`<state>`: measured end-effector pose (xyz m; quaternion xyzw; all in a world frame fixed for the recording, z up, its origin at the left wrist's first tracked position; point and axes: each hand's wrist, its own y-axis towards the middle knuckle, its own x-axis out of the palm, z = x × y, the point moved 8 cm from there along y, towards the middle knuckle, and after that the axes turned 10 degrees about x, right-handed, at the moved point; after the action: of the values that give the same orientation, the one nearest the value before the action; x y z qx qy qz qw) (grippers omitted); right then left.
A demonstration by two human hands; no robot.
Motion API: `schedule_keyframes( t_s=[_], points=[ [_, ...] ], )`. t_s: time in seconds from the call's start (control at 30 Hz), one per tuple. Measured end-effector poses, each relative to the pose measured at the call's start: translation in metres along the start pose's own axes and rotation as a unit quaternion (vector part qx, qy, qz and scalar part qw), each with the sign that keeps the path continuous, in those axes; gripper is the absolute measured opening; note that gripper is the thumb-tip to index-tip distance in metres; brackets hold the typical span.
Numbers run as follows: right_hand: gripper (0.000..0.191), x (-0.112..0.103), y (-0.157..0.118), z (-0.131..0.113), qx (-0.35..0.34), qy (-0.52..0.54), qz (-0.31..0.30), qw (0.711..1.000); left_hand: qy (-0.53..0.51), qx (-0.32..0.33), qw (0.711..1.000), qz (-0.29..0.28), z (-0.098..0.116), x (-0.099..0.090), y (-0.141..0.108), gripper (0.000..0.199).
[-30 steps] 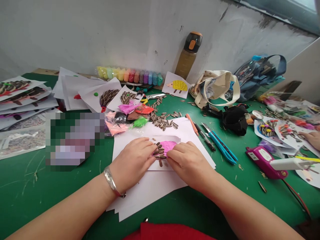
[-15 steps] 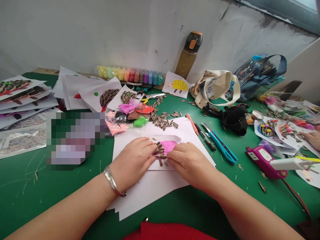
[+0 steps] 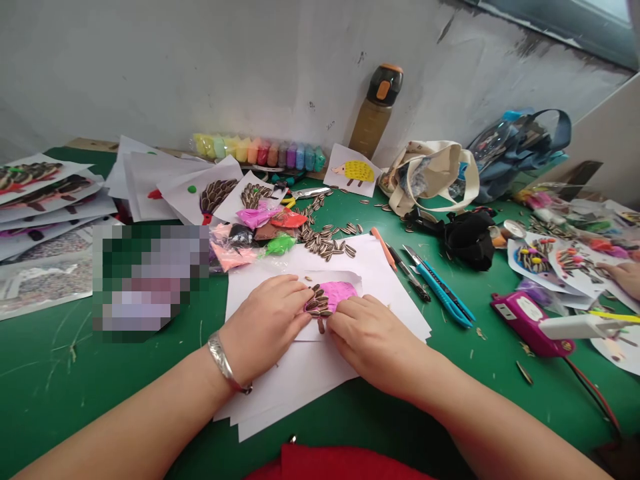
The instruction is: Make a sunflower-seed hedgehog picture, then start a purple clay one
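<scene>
On a small white sheet (image 3: 307, 333) in front of me is a flat pink clay shape (image 3: 341, 295). Its left part carries overlapping striped sunflower seeds (image 3: 319, 304), and a brown clay leg (image 3: 321, 326) shows below. From the left, my left hand (image 3: 269, 317) rests on the sheet, fingers stretched out, with fingertips and thumb beside the seeds. My right hand (image 3: 367, 337) is closed at the clay's lower right edge, its fingers curled and pressed together. Whatever those fingers may pinch is hidden. Larger white sheets (image 3: 280, 393) lie underneath.
Loose sunflower seeds (image 3: 325, 241) and bagged clay (image 3: 280, 243) lie beyond the sheets. To the right are an orange pen (image 3: 383, 249), a blue utility knife (image 3: 440, 287) and a magenta glue gun (image 3: 530, 323). Another person's hand (image 3: 625, 277) is at far right. Finished pictures (image 3: 45, 200) are stacked left.
My right hand has shifted slightly down and left along the pink clay's edge, uncovering more of its right side. My left hand stays in place.
</scene>
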<state>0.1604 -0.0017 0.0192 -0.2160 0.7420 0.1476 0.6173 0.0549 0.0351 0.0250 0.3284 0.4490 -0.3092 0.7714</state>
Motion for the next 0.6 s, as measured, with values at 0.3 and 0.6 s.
schedule_keyframes(
  t_s=[0.3, 0.6],
  points=[
    [0.016, 0.0, -0.008, -0.012, -0.04, -0.068, -0.007, 0.997, -0.007, -0.002, 1.0, 0.004, -0.001, -0.001, 0.0, 0.014],
    [0.016, -0.034, 0.055, 0.015, 0.035, -0.009, 0.01, 0.999, -0.027, -0.014, 0.999, -0.012, -0.001, 0.0, 0.002, 0.018]
  ],
)
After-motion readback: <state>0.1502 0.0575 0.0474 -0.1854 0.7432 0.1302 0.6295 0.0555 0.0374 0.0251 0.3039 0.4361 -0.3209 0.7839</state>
